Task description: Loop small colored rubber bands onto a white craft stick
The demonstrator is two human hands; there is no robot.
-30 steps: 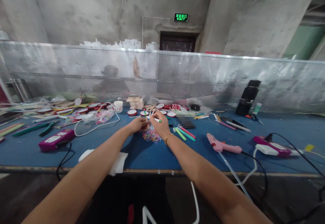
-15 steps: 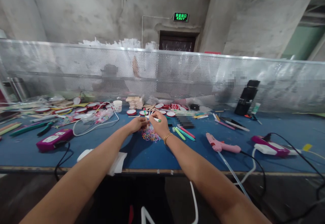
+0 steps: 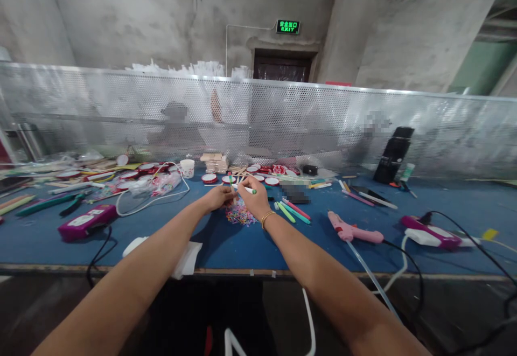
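Observation:
Both my hands meet over the middle of the blue table (image 3: 242, 245). My right hand (image 3: 253, 198), with a gold bracelet on the wrist, is closed round a thin white stick with a green tip (image 3: 245, 189). My left hand (image 3: 218, 197) is pinched closed against the stick's other end; what its fingers grip is too small to make out. Just below the hands lies a heap of small coloured rubber bands (image 3: 239, 215). Several green and pink sticks (image 3: 293, 211) lie to the right of my right wrist.
A pink glue gun (image 3: 352, 231) with its cable lies at right, a magenta device (image 3: 432, 232) beyond it. At left are a magenta box (image 3: 84, 221), green pliers (image 3: 73, 204), red-rimmed discs (image 3: 137, 172) and a paper cup (image 3: 188, 168). White tissue (image 3: 186, 256) lies at the near edge. A perforated metal screen (image 3: 258, 124) backs the table.

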